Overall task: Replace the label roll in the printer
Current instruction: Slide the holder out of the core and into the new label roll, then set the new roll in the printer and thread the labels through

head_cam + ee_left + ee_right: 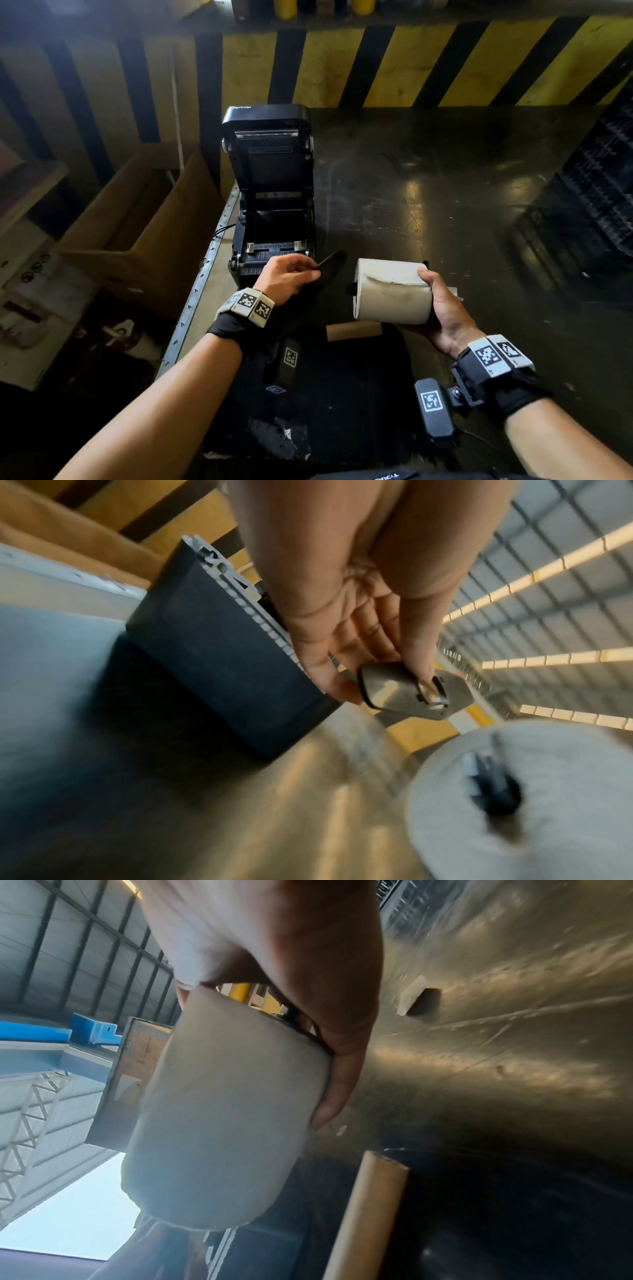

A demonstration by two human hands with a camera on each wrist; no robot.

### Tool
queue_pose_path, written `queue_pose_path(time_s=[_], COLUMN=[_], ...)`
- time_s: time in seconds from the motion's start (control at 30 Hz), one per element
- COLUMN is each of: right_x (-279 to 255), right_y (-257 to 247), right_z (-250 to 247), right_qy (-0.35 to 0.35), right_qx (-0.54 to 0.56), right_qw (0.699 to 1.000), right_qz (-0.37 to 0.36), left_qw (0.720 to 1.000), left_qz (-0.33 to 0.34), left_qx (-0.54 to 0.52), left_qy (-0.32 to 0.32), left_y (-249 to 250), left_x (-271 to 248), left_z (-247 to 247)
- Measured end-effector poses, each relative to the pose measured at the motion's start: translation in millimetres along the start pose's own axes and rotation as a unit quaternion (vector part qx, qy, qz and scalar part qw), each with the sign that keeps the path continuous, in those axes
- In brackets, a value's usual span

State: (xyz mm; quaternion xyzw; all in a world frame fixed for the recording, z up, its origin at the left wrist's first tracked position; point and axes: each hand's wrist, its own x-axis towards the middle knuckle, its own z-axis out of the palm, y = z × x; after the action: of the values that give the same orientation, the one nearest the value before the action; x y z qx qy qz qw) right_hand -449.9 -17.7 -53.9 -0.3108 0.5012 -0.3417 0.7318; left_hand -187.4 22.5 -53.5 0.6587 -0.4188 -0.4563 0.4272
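The black label printer (270, 192) stands with its lid up at the table's left edge, and its roll bay holds no roll. My right hand (442, 308) grips a white label roll (390, 294) lying sideways, with a black spindle (493, 788) through its core. My left hand (291, 274) pinches a flat black spindle guide plate (329, 262) just in front of the printer, left of the roll. In the left wrist view the plate (404, 693) sits between thumb and fingertips. An empty cardboard core (354, 330) lies on the table below the roll.
A dark metal tabletop (445, 205) stretches to the right. A black crate (596, 192) sits at the far right. An open cardboard box (144, 226) stands left of the table, below its edge. A yellow and black striped wall (411, 65) runs behind. A small white scrap (413, 995) lies on the table.
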Motion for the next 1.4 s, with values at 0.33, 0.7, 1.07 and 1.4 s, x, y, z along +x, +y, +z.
queue_pose_path(time_s=[0.33, 0.7, 1.07, 1.4], right_x=[-15, -35, -29, 4], right_y=[-32, -33, -21, -41], right_z=[75, 132, 164, 189], right_qy=[-0.044, -0.018, 0.039, 0.077], right_qx=[0.106, 0.121, 0.051, -0.018], right_qw=[0.992, 0.983, 0.983, 0.975], right_qz=[-0.061, -0.138, -0.175, -0.209], left_qw=[0.974, 0.969, 0.95, 0.974], left_qz=[0.051, 0.221, 0.238, 0.183], left_qx=[-0.219, 0.084, 0.199, 0.129], left_qy=[-0.018, 0.064, 0.039, 0.041], left_y=[48, 62, 67, 74], left_x=[-1, -8, -8, 26], left_z=[-22, -52, -95, -112])
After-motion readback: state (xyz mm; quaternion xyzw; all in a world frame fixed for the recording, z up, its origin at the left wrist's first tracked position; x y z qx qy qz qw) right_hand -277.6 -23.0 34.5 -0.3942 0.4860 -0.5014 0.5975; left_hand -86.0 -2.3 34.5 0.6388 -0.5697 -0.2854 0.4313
